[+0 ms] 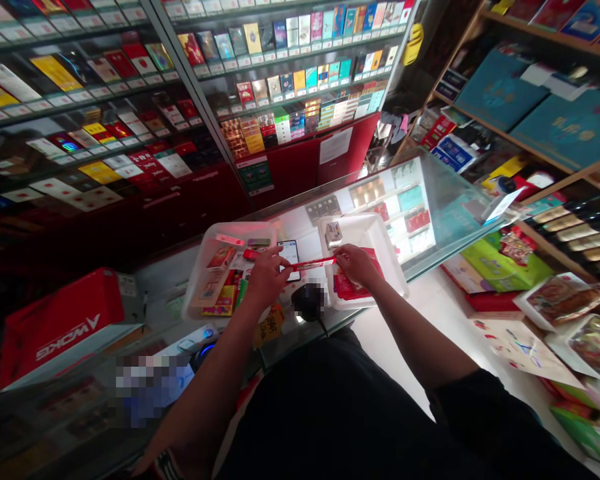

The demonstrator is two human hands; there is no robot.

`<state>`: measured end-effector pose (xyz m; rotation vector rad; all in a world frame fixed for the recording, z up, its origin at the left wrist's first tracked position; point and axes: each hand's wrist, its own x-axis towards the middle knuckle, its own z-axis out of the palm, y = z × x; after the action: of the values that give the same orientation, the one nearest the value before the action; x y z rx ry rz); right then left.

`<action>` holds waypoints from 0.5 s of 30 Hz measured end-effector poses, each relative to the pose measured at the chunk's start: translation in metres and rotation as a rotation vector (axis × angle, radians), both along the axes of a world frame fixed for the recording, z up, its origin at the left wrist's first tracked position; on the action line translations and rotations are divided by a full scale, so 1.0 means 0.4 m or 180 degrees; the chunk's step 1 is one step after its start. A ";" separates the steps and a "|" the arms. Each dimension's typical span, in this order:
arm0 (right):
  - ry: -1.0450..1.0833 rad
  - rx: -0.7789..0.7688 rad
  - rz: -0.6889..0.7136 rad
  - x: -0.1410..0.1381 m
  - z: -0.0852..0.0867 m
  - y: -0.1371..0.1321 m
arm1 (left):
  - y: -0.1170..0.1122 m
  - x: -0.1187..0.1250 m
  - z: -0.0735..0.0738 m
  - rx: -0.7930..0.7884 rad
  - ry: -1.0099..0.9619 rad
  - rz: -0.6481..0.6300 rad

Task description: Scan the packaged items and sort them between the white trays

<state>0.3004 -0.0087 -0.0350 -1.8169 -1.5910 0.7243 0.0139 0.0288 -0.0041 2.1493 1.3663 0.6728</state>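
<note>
My left hand (pixel 267 275) and my right hand (pixel 356 265) are both closed on the ends of a thin red strip (pixel 311 262), stretched between them above a glass counter (pixel 430 220). Under my left hand stands a white tray (pixel 215 240) with several small packs and cards. Beneath my right hand a second white tray (pixel 380 233) holds red packets (pixel 347 290) and a small pale pack (pixel 333 235). A phone (pixel 290 253) lies between the trays, partly hidden by my left hand.
A black round device (pixel 307 303) sits at the counter's near edge. Wall shelves (pixel 260 73) full of cigarette packs stand behind the counter. A red box (pixel 63 323) rests at the left. Wooden shelves (pixel 545 153) with boxed goods and snack bags (pixel 565 300) line the right.
</note>
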 end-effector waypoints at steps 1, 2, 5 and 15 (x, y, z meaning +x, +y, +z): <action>0.0015 -0.0017 -0.0089 0.016 -0.002 -0.009 | 0.008 0.021 0.000 -0.0008 0.0035 -0.0077; 0.0043 -0.0026 -0.0165 0.032 -0.004 -0.019 | 0.015 0.043 0.000 -0.0012 0.0074 -0.0154; 0.0018 -0.0069 -0.0324 0.076 -0.015 -0.054 | 0.038 0.106 -0.001 0.0013 0.0223 -0.0389; -0.0704 0.0372 -0.0395 0.122 -0.084 -0.200 | 0.099 0.274 0.007 0.0152 0.0889 -0.1080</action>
<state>0.3492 -0.0887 -0.0684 -1.9422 -1.6041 0.3767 0.1236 0.0684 -0.0011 2.5048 1.0797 0.2840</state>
